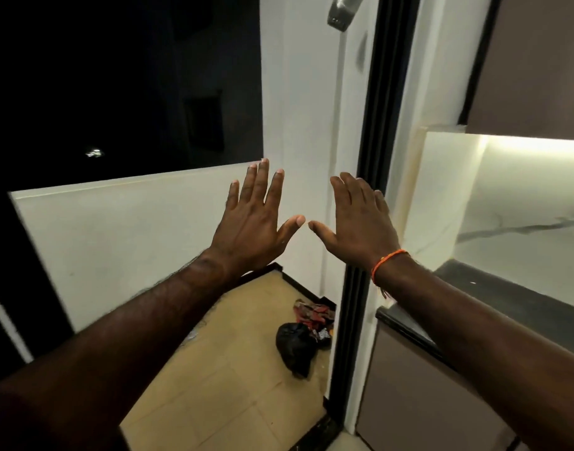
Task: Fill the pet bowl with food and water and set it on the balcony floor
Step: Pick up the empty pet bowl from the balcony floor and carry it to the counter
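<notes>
Left hand (pixel 256 222): held up in the air with the back toward the camera, fingers straight and spread, nothing gripped.
Right hand (pixel 357 222): raised beside the left, fingers straight and close together, nothing held; the two thumb tips are nearly met, a small gap seen between them.
Wrist thread (pixel 388 260): an orange thread is worn round the right wrist.
Pet bowl: cannot be seen in this view, so its place cannot be told.
Balcony floor (pixel 233 379): tan tiles with a dark border are seen below the arms, bounded by a white parapet wall (pixel 116 242).
Black bag (pixel 297 348): a tied dark plastic bag is lain on the floor near the far right corner, just beside the door frame.
Red cloth (pixel 311 312): crumpled in that corner behind the bag, touching it.
Door frame (pixel 360 255): a black sliding-door track is stood between balcony and kitchen.
Table (pixel 506 307): a dark kitchen countertop is seen at the right, lit from under the cabinet.
</notes>
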